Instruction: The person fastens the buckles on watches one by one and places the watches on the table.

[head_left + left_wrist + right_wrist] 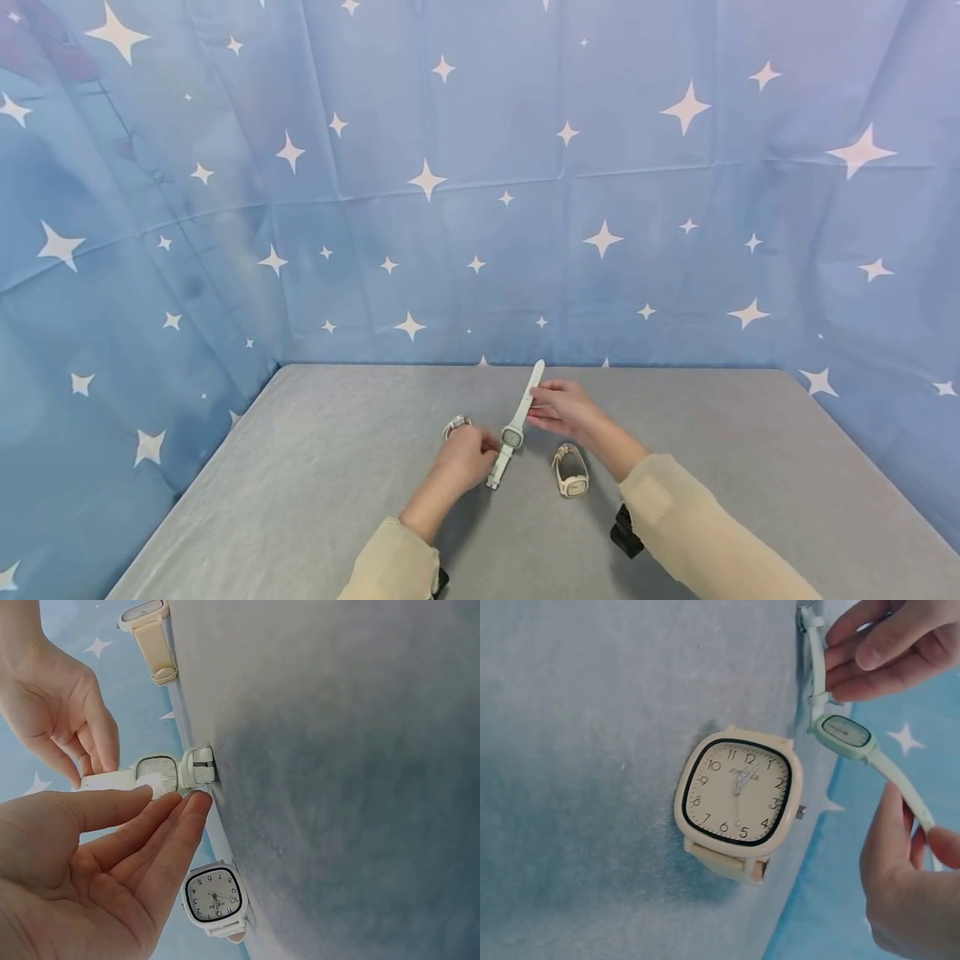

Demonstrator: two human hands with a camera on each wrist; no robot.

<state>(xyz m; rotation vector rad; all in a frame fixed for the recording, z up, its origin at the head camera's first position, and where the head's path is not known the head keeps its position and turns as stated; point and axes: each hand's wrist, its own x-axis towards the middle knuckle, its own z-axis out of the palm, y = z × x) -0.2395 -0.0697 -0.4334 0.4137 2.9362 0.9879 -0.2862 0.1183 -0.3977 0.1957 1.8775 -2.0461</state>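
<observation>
A pale mint-green wristwatch (512,437) is unbuckled and stretched out at a slant between the two hands. My right hand (564,408) pinches its upper strap between thumb and fingers, clearly so in the right wrist view. Beside the buckle end is my left hand (465,457), its fingers (889,656) nearly straight and its thumb apart from them; whether they touch the strap cannot be told. The buckle (201,765) is low, at or near the tabletop.
A cream watch (739,791) with its strap looped stands on the table to the right, below the right forearm. Behind the left hand is a white watch (214,896), partly hidden in the head view. Grey cloth covers the table (300,500); a blue star-patterned curtain (480,167) hangs behind.
</observation>
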